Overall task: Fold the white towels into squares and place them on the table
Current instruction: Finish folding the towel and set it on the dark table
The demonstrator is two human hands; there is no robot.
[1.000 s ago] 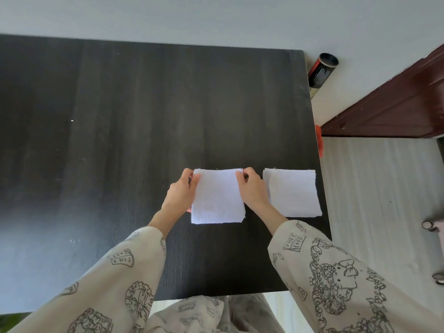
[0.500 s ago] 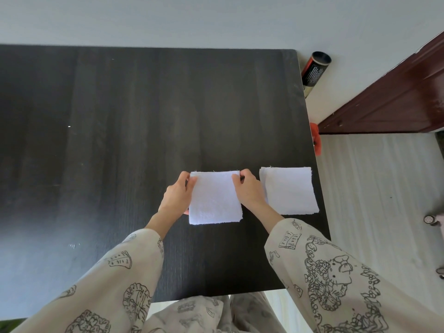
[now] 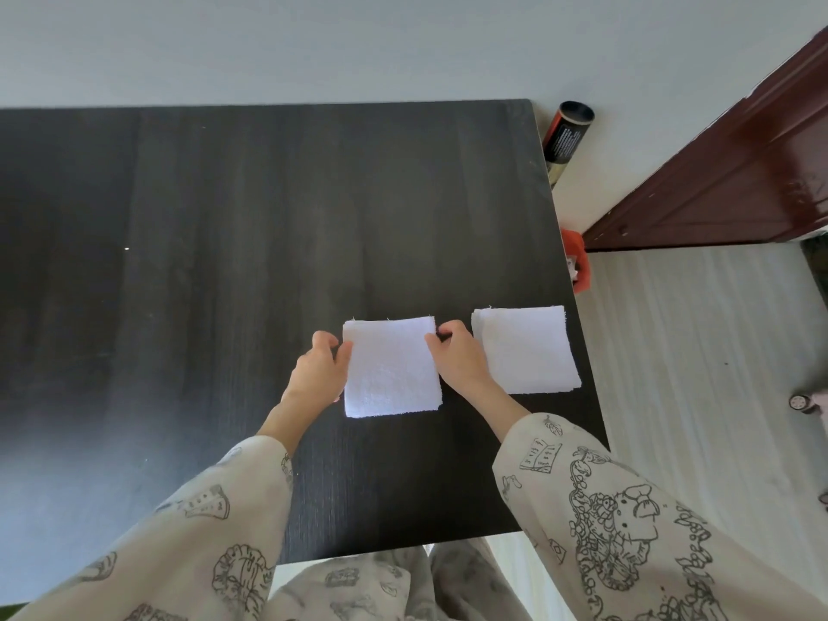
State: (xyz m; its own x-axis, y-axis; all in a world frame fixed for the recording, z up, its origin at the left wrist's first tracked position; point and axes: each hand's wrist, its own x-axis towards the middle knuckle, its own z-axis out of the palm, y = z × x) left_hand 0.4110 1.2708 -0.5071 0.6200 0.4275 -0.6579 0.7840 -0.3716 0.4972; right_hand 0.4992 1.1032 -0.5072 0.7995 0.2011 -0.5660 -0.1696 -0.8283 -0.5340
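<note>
A white towel folded into a square (image 3: 390, 368) lies flat on the dark table (image 3: 233, 244), near its front right part. My left hand (image 3: 319, 368) pinches the square's left edge near the far corner. At the right edge, my right hand (image 3: 458, 359) pinches it the same way. A second folded white towel (image 3: 525, 348) lies just to the right, close to the table's right edge, with no hand on it.
A black and orange tube (image 3: 565, 135) leans against the wall past the table's right far corner. An orange object (image 3: 577, 262) sits on the floor beside the table edge. A dark red wooden door (image 3: 735, 172) stands at right.
Both hands keep their pinch on the square towel's side edges. The view has shifted a little; the towels have not visibly moved on the table.
</note>
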